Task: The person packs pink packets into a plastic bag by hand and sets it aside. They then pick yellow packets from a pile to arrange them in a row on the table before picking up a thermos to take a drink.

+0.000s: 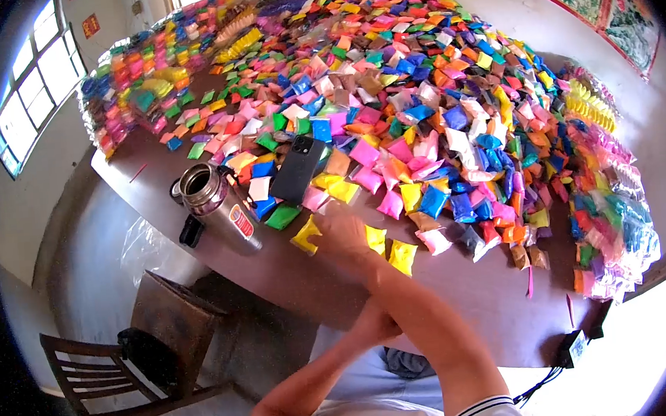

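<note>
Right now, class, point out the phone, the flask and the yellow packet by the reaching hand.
phone [298,169], head view, middle of its dark back.
flask [218,206], head view, upper steel body.
yellow packet [305,236], head view, middle of its face.

A home workroom is suggested: a tabletop [292,279] heaped with coloured packets [418,111], a wooden chair [99,375], wall pictures [595,1].

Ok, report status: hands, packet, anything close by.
Right hand reaches across, resting on yellow packet at pile edge. Left hand low by table edge, holding nothing visible. Phone and steel flask close by.
</note>
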